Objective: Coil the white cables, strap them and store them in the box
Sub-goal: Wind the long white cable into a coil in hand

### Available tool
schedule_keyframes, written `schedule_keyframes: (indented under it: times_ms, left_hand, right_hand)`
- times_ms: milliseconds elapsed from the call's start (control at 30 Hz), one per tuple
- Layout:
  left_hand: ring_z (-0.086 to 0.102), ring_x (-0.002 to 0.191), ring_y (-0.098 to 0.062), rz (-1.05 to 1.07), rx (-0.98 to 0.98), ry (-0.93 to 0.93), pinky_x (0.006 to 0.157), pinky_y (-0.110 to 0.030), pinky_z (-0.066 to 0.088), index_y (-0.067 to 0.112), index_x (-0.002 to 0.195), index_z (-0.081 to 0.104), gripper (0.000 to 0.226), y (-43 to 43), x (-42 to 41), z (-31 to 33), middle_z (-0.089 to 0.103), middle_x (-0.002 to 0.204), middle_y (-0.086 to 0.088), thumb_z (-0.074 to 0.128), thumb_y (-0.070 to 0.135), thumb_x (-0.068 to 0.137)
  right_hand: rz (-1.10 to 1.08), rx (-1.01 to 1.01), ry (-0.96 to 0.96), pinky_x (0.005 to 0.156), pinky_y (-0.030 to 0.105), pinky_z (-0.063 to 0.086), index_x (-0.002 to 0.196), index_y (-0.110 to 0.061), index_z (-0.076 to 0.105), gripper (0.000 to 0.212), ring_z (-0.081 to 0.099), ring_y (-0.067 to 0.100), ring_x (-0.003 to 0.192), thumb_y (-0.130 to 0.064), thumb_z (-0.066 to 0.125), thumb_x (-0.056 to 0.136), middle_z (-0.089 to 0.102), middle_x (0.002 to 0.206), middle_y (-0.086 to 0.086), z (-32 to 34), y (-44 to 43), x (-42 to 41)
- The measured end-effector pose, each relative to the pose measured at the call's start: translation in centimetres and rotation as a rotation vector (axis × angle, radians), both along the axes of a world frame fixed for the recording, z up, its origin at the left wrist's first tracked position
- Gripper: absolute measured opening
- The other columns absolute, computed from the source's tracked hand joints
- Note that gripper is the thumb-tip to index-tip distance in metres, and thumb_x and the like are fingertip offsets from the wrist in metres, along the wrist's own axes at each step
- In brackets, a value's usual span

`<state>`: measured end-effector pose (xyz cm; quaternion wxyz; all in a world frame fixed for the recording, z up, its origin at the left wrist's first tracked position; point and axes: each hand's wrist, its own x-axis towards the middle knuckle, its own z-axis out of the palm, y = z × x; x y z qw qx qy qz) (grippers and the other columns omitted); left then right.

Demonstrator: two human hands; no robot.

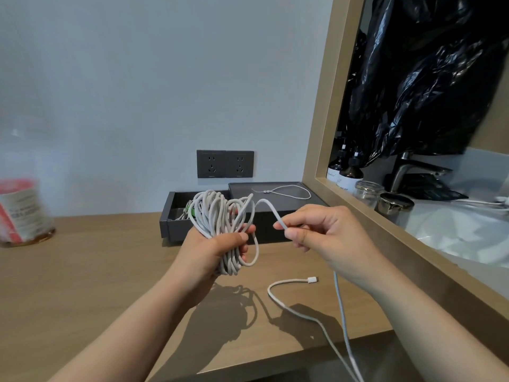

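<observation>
My left hand (217, 250) grips a bundle of white cable loops (217, 213) above the wooden desk. From the bundle a strand arcs right to my right hand (327, 232), which pinches it between thumb and fingers. Below that hand the loose cable (340, 301) hangs over the desk's front edge, and its tail lies curved on the desk, ending in a white connector (312, 279). Behind the hands stands the open dark grey box (176, 216), with a coiled cable and a green strap inside. Its lid (278, 201) lies beside it, holding a thin white cord (292, 191).
A double wall socket (225, 164) sits above the box. A blurred red and white jar (22, 210) stands at the desk's far left. To the right, a wooden frame (385, 216) borders a sink area with bottles, glass jars, a tap and a black plastic bag.
</observation>
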<state>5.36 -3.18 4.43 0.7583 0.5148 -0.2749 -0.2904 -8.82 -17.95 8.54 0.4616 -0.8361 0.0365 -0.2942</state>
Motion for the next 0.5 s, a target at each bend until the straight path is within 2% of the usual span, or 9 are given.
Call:
schedule_keyframes:
  times_ms: [67, 200, 267, 367, 500]
  left_hand:
    - [0.064, 0.067, -0.015, -0.003, -0.010, 0.005, 0.057, -0.026, 0.053, 0.001, 0.113, 0.064, 0.031, -0.03, -0.04, 0.02, 0.072, 0.097, -0.015, 0.060, -0.009, 0.084]
    - [0.066, 0.066, -0.017, 0.023, 0.006, 0.019, 0.054, -0.027, 0.054, 0.000, 0.110, 0.062, 0.030, -0.16, 0.04, 0.06, 0.066, 0.073, -0.010, 0.060, -0.010, 0.082]
    - [0.066, 0.063, -0.016, -0.031, 0.013, 0.066, 0.052, -0.025, 0.054, -0.005, 0.114, 0.061, 0.031, -0.10, 0.03, 0.12, 0.069, 0.078, -0.012, 0.057, -0.012, 0.083]
    - [0.064, 0.061, -0.014, -0.132, 0.015, 0.105, 0.053, -0.023, 0.054, -0.003, 0.119, 0.057, 0.035, 0.01, -0.23, 0.22, 0.072, 0.101, -0.019, 0.051, -0.013, 0.086]
    - [0.063, 0.060, -0.014, -0.143, 0.021, 0.069, 0.054, -0.023, 0.054, -0.002, 0.115, 0.059, 0.032, -0.12, -0.33, 0.11, 0.072, 0.101, -0.020, 0.052, -0.013, 0.085]
  right_hand:
    - [-0.050, -0.080, 0.011, 0.059, 0.018, 0.046, 0.088, -0.023, 0.079, 0.029, 0.055, 0.011, 0.060, 0.004, 0.069, 0.084, 0.064, 0.075, 0.010, -0.13, -0.15, 0.16]
    - [-0.078, -0.172, -0.001, 0.059, 0.014, 0.045, 0.088, -0.024, 0.079, 0.029, 0.055, 0.006, 0.060, 0.003, 0.071, 0.083, 0.063, 0.073, 0.002, -0.20, -0.24, 0.20]
    - [-0.071, -0.163, -0.009, 0.057, 0.012, 0.044, 0.088, -0.021, 0.080, 0.027, 0.055, 0.006, 0.059, 0.004, 0.071, 0.082, 0.064, 0.073, 0.001, -0.20, -0.25, 0.20]
    - [-0.070, -0.201, 0.006, 0.058, 0.012, 0.043, 0.088, -0.019, 0.080, 0.025, 0.057, 0.005, 0.060, 0.004, 0.072, 0.082, 0.064, 0.073, -0.003, -0.31, -0.21, 0.30]
    - [-0.097, -0.280, 0.017, 0.062, 0.016, 0.046, 0.088, -0.018, 0.080, 0.023, 0.059, 0.005, 0.061, 0.003, 0.071, 0.083, 0.065, 0.074, -0.003, -0.53, -0.48, 0.61]
